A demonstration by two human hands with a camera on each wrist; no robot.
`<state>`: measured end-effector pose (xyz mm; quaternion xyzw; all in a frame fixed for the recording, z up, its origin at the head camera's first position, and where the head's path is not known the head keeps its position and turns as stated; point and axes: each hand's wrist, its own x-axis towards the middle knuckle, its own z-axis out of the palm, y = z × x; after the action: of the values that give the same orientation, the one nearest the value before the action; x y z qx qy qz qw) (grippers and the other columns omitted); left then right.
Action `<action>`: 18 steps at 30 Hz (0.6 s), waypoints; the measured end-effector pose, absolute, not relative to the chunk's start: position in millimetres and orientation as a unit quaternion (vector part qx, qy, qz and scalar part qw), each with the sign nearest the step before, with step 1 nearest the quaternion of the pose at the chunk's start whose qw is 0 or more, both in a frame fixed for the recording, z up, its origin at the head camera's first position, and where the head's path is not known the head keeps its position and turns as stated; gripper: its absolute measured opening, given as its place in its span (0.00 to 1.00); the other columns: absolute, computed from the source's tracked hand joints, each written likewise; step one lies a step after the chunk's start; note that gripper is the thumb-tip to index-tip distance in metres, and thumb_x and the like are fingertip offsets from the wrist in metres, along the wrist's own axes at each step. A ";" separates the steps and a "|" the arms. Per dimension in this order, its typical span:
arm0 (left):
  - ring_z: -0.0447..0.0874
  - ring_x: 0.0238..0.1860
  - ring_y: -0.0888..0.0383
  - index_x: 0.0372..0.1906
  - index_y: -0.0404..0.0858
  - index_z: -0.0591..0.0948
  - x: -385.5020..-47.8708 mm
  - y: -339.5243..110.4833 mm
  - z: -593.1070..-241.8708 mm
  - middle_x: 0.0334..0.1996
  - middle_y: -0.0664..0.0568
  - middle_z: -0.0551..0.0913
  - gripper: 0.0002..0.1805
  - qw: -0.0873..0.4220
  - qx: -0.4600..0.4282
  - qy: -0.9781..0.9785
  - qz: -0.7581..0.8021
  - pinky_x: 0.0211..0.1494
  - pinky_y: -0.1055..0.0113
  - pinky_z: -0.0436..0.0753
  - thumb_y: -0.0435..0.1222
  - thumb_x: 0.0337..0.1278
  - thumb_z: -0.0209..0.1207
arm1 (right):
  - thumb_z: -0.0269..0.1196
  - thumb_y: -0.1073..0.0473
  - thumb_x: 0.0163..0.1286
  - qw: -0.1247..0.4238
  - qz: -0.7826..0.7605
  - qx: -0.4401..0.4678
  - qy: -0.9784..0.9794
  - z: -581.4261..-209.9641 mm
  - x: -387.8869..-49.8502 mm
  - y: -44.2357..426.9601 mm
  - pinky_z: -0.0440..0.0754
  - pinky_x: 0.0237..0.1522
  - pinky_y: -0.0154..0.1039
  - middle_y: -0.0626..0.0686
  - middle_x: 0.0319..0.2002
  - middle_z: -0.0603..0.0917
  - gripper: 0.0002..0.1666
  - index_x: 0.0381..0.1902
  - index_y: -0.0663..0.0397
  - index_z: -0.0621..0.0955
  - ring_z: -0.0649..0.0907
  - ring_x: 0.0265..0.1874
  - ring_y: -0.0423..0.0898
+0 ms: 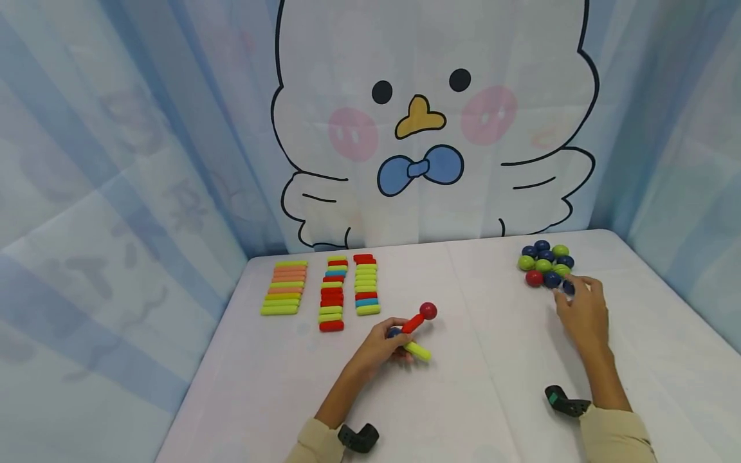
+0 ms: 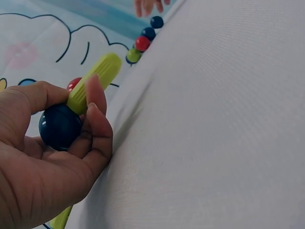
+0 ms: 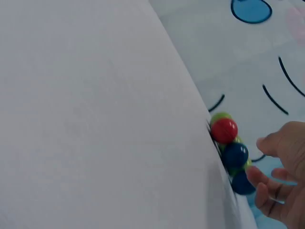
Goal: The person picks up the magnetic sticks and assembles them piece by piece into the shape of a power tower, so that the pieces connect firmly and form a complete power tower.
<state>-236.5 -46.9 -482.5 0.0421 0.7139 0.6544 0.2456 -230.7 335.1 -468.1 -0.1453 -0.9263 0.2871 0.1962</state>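
My left hand (image 1: 379,347) grips a small ball-and-rod build above the table. In the left wrist view its dark blue ball (image 2: 60,127) lies between thumb and fingers, and a ridged yellow-green rod (image 2: 97,81) sticks out. A red rod (image 1: 413,323) tipped with a red ball (image 1: 428,311) also extends from the build, in the head view. At the back right, my right hand (image 1: 586,312) reaches over the nearest dark blue ball (image 3: 243,183) of a cluster. Thumb and fingers stand apart there; whether the fingertips touch that ball is unclear.
Green, blue and red balls (image 1: 534,278) sit bunched at the back right. On the left lie three columns of short rods: a green-and-orange column (image 1: 286,285), a mixed column (image 1: 332,291) and another mixed column (image 1: 366,281). A curtain (image 1: 428,212) hangs behind the table.
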 end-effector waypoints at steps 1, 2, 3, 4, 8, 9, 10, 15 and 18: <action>0.85 0.25 0.59 0.61 0.41 0.74 -236.4 -46.7 -482.5 0.36 0.47 0.83 0.20 0.247 0.040 0.712 0.656 0.37 0.72 0.83 0.39 0.66 0.59 | 0.54 0.57 0.75 0.178 0.272 -0.152 -0.933 -469.9 -228.7 343.2 0.71 0.57 0.68 0.74 0.69 0.57 0.31 0.71 0.66 0.63 0.73 0.55 0.72; 0.85 0.25 0.58 0.61 0.41 0.73 -236.2 -46.6 -482.4 0.36 0.47 0.83 0.20 0.249 0.038 0.710 0.658 0.37 0.71 0.84 0.39 0.66 0.59 | 0.53 0.57 0.75 0.160 0.261 -0.151 -0.940 -471.5 -227.5 350.4 0.66 0.59 0.71 0.73 0.72 0.52 0.34 0.72 0.67 0.59 0.69 0.60 0.74; 0.85 0.25 0.58 0.61 0.41 0.73 -236.0 -46.6 -482.3 0.36 0.46 0.83 0.20 0.249 0.038 0.708 0.659 0.38 0.71 0.84 0.39 0.66 0.58 | 0.53 0.58 0.75 0.141 0.253 -0.147 -0.946 -473.2 -227.2 356.0 0.63 0.59 0.72 0.73 0.74 0.48 0.36 0.74 0.66 0.56 0.66 0.62 0.76; 0.86 0.26 0.59 0.61 0.40 0.73 -235.6 -46.5 -482.0 0.37 0.46 0.83 0.21 0.251 0.038 0.706 0.661 0.38 0.71 0.84 0.39 0.67 0.58 | 0.52 0.57 0.75 0.121 0.245 -0.141 -0.952 -474.9 -227.5 360.6 0.61 0.59 0.74 0.72 0.74 0.45 0.37 0.74 0.67 0.54 0.63 0.64 0.77; 0.87 0.27 0.59 0.62 0.40 0.72 -234.7 -46.3 -480.7 0.38 0.46 0.83 0.21 0.253 0.040 0.701 0.666 0.40 0.69 0.85 0.38 0.67 0.57 | 0.53 0.57 0.73 0.072 0.214 -0.134 -0.965 -480.0 -232.0 366.2 0.60 0.58 0.76 0.73 0.74 0.45 0.39 0.74 0.67 0.52 0.57 0.67 0.77; 0.87 0.28 0.58 0.62 0.39 0.71 -234.4 -46.4 -480.5 0.39 0.46 0.83 0.21 0.252 0.041 0.700 0.667 0.41 0.69 0.85 0.38 0.67 0.57 | 0.54 0.57 0.73 0.068 0.206 -0.136 -0.967 -481.0 -233.5 366.0 0.61 0.58 0.75 0.74 0.73 0.46 0.39 0.74 0.68 0.53 0.58 0.66 0.78; 0.87 0.28 0.58 0.62 0.40 0.71 -234.4 -46.3 -480.3 0.39 0.46 0.83 0.21 0.253 0.040 0.698 0.668 0.41 0.69 0.85 0.38 0.67 0.57 | 0.55 0.57 0.73 0.067 0.202 -0.140 -0.967 -481.5 -234.6 365.5 0.62 0.57 0.75 0.74 0.72 0.48 0.39 0.74 0.68 0.53 0.59 0.65 0.78; 0.87 0.28 0.58 0.63 0.40 0.71 -234.4 -46.7 -481.4 0.40 0.46 0.82 0.22 0.253 0.039 0.698 0.668 0.42 0.68 0.85 0.39 0.67 0.57 | 0.56 0.59 0.72 0.094 0.221 -0.173 -0.955 -481.9 -235.5 363.0 0.66 0.58 0.72 0.78 0.66 0.57 0.37 0.73 0.68 0.57 0.66 0.60 0.78; 0.86 0.29 0.58 0.63 0.40 0.71 -234.2 -47.1 -481.8 0.41 0.46 0.82 0.22 0.255 0.038 0.697 0.669 0.42 0.68 0.85 0.39 0.68 0.57 | 0.57 0.59 0.71 0.108 0.229 -0.176 -0.951 -481.8 -233.8 362.8 0.67 0.57 0.72 0.80 0.61 0.63 0.33 0.70 0.69 0.63 0.67 0.58 0.78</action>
<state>-234.2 -47.1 -481.8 0.0379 0.6968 0.6694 0.2549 -233.8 362.8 -481.8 -0.1757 -0.9514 0.2289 0.1078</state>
